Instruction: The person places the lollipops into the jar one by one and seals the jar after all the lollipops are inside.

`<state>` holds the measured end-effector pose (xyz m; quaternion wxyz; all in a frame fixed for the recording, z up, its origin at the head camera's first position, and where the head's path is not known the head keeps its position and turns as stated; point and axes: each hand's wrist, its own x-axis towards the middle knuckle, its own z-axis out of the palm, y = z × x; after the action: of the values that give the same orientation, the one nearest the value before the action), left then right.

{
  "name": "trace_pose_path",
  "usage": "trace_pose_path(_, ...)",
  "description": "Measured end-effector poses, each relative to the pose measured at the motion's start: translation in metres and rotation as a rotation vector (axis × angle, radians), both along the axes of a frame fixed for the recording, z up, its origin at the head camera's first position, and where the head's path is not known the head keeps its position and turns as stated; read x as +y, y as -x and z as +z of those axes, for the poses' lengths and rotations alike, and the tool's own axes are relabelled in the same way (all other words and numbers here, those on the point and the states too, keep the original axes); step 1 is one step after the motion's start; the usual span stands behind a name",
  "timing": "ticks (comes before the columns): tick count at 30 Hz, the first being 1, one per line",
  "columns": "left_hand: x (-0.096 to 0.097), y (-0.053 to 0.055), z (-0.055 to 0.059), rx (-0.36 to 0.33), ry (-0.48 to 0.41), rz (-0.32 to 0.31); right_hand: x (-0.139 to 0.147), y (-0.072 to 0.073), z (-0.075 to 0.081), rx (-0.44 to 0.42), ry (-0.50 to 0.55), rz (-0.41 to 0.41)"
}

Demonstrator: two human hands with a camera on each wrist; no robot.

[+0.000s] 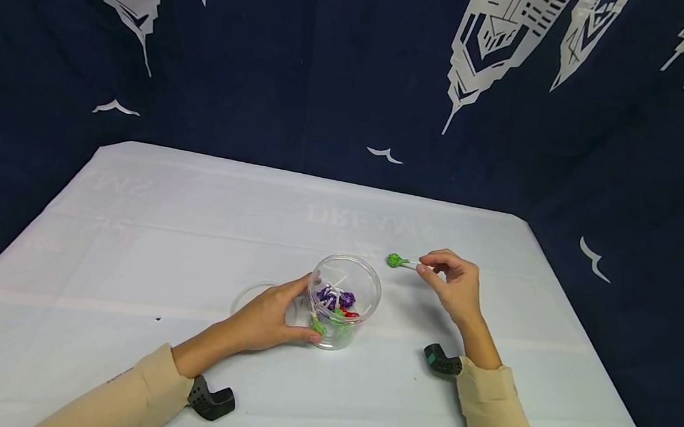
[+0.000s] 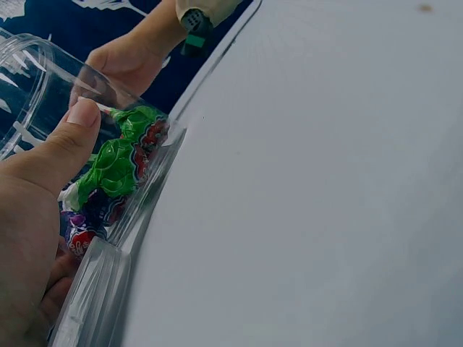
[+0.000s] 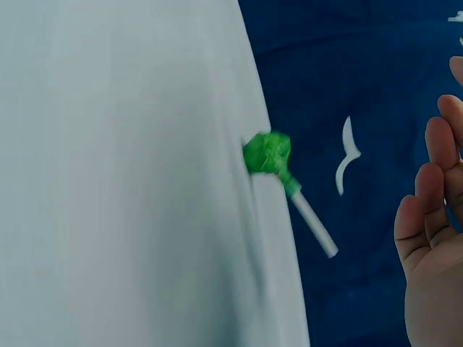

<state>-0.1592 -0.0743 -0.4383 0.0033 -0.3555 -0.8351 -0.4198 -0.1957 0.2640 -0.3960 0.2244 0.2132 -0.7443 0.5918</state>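
My left hand (image 1: 273, 318) grips the side of a clear plastic tub (image 1: 346, 259), which stands tilted on the table. Inside lie purple lollipops (image 1: 329, 298), green lollipops (image 2: 116, 166) and something red (image 1: 347, 312). My left thumb presses the tub's wall in the left wrist view. To the tub's right is a single green lollipop (image 3: 268, 153) with a white stick. My right hand (image 3: 434, 210) is beside it; the right wrist view shows a gap between the stick's bare end and the fingers. In the head view my right hand (image 1: 455, 286) overlaps the stick's end.
A clear round lid (image 1: 241, 296) lies flat behind my left hand, partly covered. White cloth covers the table (image 1: 147, 250). Dark blue fabric (image 1: 303, 100) with white prints hangs behind the far edge. A tiny dark speck (image 1: 158, 319) lies on the left.
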Motion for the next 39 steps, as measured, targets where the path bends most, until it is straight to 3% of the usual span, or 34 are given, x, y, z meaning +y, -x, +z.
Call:
trace_pose_path(10,0.0,0.0,0.001,0.002,0.001,0.002,0.016,0.009,-0.013,-0.088,-0.066,-0.125)
trace_pose_path(17,0.0,0.0,0.003,-0.005,0.004,0.002,0.012,0.0,0.002,-0.156,-0.13,-0.194)
trace_pose_path(21,0.0,0.0,0.003,-0.003,0.01,0.005,0.012,-0.001,0.003,-0.223,-0.187,-0.263)
trace_pose_path(24,0.0,0.001,0.003,-0.002,0.01,0.004,0.016,0.003,-0.003,-0.249,-0.213,-0.287)
trace_pose_path(31,0.0,0.0,0.001,-0.012,-0.002,0.002,0.033,0.023,-0.031,-0.323,-0.242,-0.297)
trace_pose_path(39,0.0,0.0,-0.001,-0.012,-0.006,0.004,0.034,0.031,-0.038,-0.346,-0.298,-0.285)
